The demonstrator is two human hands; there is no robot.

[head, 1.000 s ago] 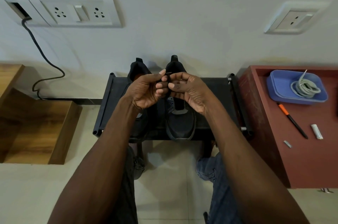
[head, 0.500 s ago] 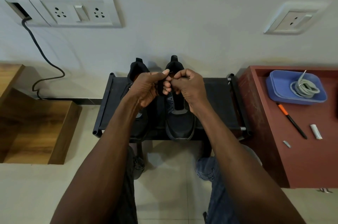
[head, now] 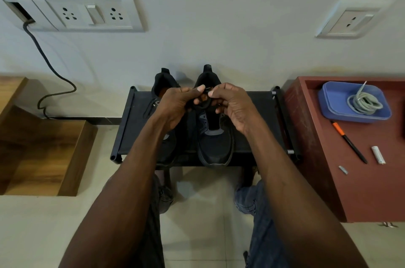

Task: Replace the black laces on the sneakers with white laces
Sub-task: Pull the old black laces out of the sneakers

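Since the earlier frame both hands are drawn slightly apart at frame centre; the left hand (head: 175,105) and right hand (head: 232,106) pinch a coiled black lace (head: 202,104) above the right sneaker (head: 215,147). If grip is loosened, the coil may unravel; white laces (head: 363,102) wait in the blue tray (head: 328,101), upper right

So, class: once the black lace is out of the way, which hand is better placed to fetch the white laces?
The right hand, probably. The white laces lie coiled in the blue tray on the red cabinet on the person's right; the left hand would have to cross over. Both hands currently pinch the black lace.
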